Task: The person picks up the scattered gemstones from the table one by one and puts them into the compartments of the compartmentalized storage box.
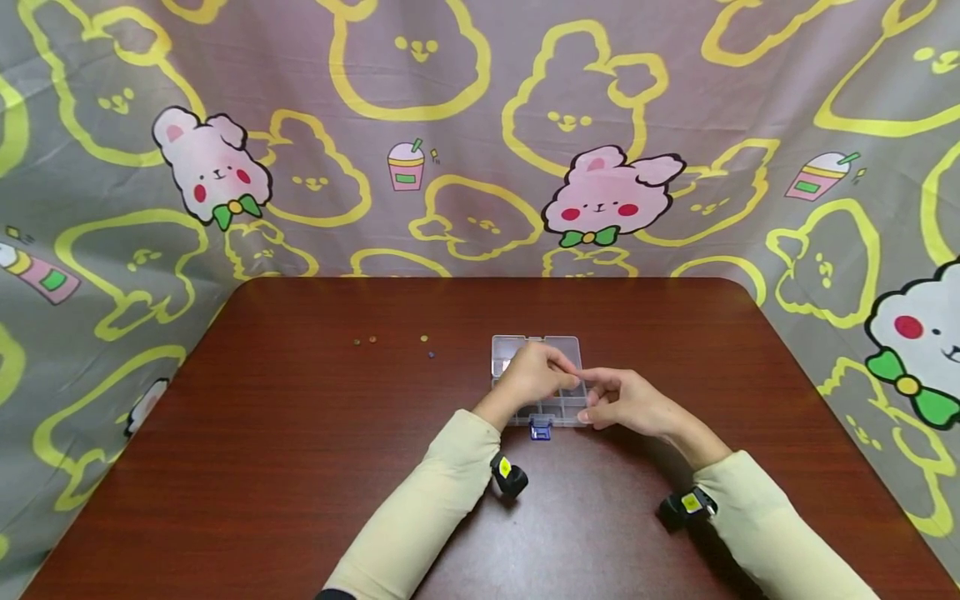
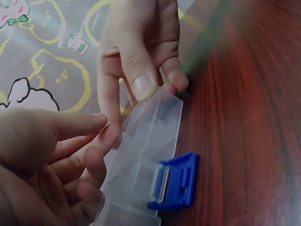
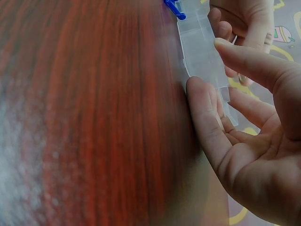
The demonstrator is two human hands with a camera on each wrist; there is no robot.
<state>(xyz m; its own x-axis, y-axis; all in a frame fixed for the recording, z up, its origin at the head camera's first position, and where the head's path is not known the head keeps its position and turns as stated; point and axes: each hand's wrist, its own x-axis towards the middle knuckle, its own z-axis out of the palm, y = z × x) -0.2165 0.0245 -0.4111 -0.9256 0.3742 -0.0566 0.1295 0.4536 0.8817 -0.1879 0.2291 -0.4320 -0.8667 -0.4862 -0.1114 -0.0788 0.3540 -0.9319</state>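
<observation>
A clear plastic compartment box [image 1: 562, 410] sits on the table with its lid raised at the back and its blue latch [image 1: 540, 431] folded out at the front. My left hand [image 1: 534, 372] is over the box, pinching a tiny yellowish piece [image 2: 103, 127] between thumb and index finger; the fingertips mostly cover it, so its kind is unclear. My right hand [image 1: 633, 404] holds the right front corner of the box, thumb at the front and other fingers along the side. Its index finger reaches over to the left fingertips.
Left of the box lie several tiny pieces: a yellow one [image 1: 423, 338], a dark bluish one [image 1: 431, 355] and orange-brown ones [image 1: 372, 339]. The brown wooden table [image 1: 300, 450] ends at a patterned curtain [image 1: 465, 125] behind and at both sides.
</observation>
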